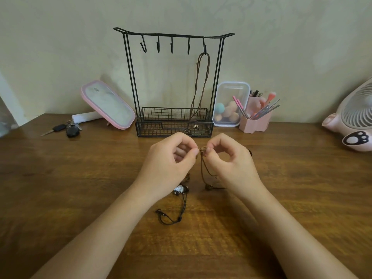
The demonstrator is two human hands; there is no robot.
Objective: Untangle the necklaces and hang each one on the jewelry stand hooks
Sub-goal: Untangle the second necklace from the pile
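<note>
A: Two hands on one knot: left hand (171,158) and right hand (227,158) each pinch the brown cord (203,168), grips closed on it above the worktop (80,178). Work it slack, no yanking

B: Count: stand (173,81) has five hooks, one hung necklace (201,81); a black cord (173,216) lies below the hands
</note>
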